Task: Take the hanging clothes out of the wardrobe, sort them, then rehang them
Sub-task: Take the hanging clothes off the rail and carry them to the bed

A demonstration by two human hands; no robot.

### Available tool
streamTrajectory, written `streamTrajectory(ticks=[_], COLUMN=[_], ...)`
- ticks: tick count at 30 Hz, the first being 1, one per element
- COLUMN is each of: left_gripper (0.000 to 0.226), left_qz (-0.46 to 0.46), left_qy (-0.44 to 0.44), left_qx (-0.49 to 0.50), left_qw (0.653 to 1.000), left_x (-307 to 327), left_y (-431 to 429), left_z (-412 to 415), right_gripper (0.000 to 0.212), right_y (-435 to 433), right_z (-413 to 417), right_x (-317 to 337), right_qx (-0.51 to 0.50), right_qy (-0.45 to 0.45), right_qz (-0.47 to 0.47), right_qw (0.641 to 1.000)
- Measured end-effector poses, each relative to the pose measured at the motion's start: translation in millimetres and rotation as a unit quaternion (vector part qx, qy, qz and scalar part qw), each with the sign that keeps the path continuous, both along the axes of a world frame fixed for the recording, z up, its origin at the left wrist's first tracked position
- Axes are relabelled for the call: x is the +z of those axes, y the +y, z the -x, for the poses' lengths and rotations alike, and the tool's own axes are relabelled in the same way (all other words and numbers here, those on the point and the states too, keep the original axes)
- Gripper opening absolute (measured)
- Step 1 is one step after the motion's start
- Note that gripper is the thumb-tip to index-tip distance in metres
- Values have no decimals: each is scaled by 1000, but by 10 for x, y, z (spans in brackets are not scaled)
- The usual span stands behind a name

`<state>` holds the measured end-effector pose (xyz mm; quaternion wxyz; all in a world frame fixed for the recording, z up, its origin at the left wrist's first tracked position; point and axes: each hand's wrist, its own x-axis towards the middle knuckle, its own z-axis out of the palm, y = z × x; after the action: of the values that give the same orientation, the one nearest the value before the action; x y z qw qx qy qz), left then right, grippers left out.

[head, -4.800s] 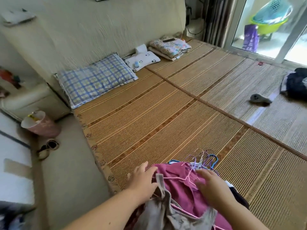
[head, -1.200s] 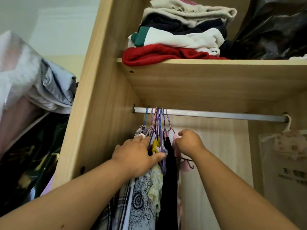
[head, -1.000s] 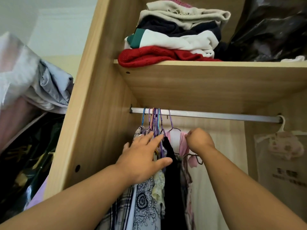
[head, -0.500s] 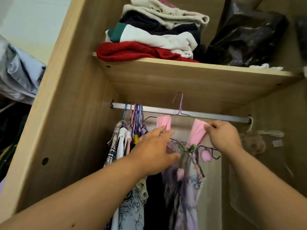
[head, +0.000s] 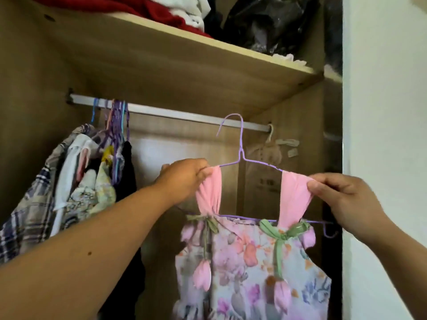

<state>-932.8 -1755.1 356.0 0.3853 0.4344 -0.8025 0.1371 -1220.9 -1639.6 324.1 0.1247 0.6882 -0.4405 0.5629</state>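
A floral dress (head: pixel 249 269) with pink straps and green bows hangs on a purple wire hanger (head: pixel 241 146). The hanger's hook is off the metal rail (head: pixel 175 114), in front of it. My left hand (head: pixel 184 179) pinches the left pink strap at the hanger's shoulder. My right hand (head: pixel 342 197) pinches the right pink strap. Several other garments (head: pixel 87 181) on coloured hangers stay bunched at the rail's left end, among them a plaid one and a black one.
The wardrobe shelf (head: pixel 184 54) above holds folded clothes, a red knit (head: pixel 147 8) and black plastic bags (head: pixel 265 19). A small pouch (head: pixel 270 151) hangs at the rail's right end. A white wall (head: pixel 383 135) borders the wardrobe on the right.
The dress on its purple hanger has come off the rail and moved right and toward me. My left hand left the bunched clothes and took hold of the dress's left strap.
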Motion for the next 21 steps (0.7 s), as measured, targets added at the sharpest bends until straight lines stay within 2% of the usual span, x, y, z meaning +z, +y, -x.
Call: streamTrajectory(ticks=[4, 8, 10, 13, 17, 21], left_gripper=[30, 22, 21, 17, 20, 23], left_qz=[1, 13, 4, 3, 13, -19], left_qy=[10, 13, 2, -5, -7, -30], left_qx=[-134, -216, -254, -311, -380, -439], left_qw=[991, 976, 967, 950, 925, 898], left_x=[-407, -811, -983, -1157, -1379, -1727], left_y=[-20, 67, 155, 321, 623, 1013], left_z=[271, 471, 540, 558, 454, 426], right_gripper=[13, 13, 22, 28, 28, 21], right_y=[397, 782, 986, 1369, 1995, 2551], right_z=[115, 29, -55, -250, -702, -1207], right_x=[-303, -573, -727, -971, -1429, -1903], right_qx=[-23, -114, -173, -241, -314, -410], right_qy=[28, 83, 86, 46, -73, -140], right_qz=[-84, -161, -185, -188, -167, -196], right_qw=[996, 977, 964, 951, 932, 880])
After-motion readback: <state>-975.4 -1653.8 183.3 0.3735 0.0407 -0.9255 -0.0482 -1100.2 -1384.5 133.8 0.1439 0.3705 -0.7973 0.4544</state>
